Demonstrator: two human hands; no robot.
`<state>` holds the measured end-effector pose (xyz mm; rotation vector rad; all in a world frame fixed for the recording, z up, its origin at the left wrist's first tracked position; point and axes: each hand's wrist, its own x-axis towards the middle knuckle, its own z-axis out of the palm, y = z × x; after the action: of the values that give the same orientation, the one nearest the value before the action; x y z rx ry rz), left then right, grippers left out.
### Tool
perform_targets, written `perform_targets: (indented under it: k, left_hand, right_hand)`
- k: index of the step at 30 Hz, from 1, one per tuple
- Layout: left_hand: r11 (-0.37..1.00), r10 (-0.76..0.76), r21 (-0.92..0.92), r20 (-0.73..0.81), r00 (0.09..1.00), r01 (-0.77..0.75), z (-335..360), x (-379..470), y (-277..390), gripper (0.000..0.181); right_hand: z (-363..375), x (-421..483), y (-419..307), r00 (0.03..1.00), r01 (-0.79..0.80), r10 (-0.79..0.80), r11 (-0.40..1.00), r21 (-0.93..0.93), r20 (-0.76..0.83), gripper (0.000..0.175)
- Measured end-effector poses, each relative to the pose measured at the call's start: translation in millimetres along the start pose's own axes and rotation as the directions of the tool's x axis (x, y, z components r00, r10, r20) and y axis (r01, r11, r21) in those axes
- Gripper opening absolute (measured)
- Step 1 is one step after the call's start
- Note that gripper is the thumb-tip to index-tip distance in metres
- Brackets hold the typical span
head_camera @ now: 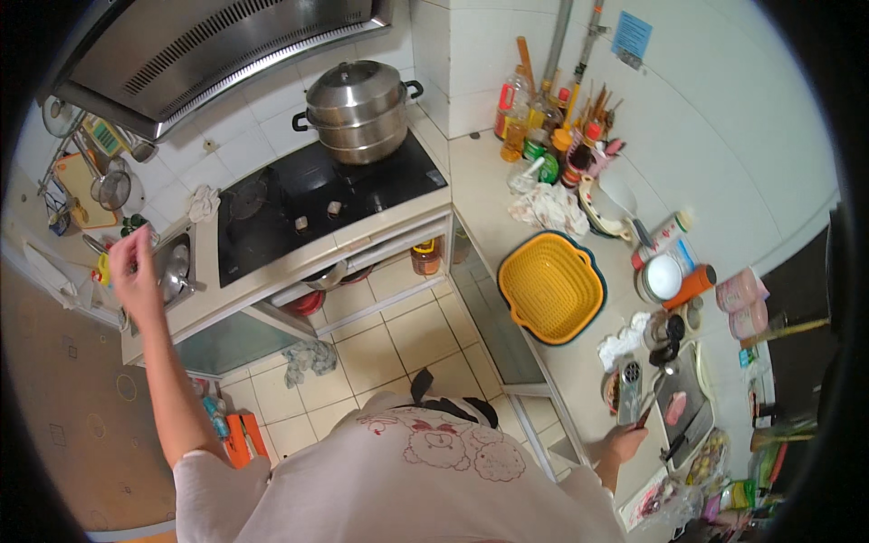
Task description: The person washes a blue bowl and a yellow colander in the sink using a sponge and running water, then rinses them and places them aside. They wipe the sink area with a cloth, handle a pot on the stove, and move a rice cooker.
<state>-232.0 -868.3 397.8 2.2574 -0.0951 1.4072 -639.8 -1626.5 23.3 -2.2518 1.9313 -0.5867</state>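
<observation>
My left hand [134, 275] is raised at the left, in front of the sink [178, 268]. Its fingers are bent, and whether they hold anything is unclear. At the right-hand counter, my right hand [626, 442] grips a slim utensil [647, 409] by its dark reddish handle; its far end is hard to make out. Beside it lies a metal grater [630, 390], partly over a small bowl. Just beyond, a grey cutting board [689, 387] with a pale rim carries a piece of raw meat [675, 407] and a black-handled knife [679, 444].
A yellow basket [551, 288] sits near the counter's edge. Bottles [543, 115] crowd the corner. On the black cooktop [271, 217] stands a lidded steel steamer pot [360, 115], beneath the range hood [224, 54]. A crumpled plastic bag [309, 361] lies on the tiled floor.
</observation>
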Motion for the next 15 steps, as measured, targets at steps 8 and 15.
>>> perform_targets:
  k: [8,15]
  left_hand:
    - [0.974,0.129,-0.210,0.223,0.966,-0.081,230.9,66.3,11.4,0.016]
    - [0.917,0.139,-0.396,0.414,0.899,0.041,420.5,121.8,3.9,0.020]
  right_hand:
    - [-64.6,-42.4,-46.4,0.981,-0.073,0.076,0.997,0.024,-0.179,0.043]
    - [-85.6,-36.1,-206.7,0.807,0.310,-0.119,0.919,0.243,-0.578,0.042]
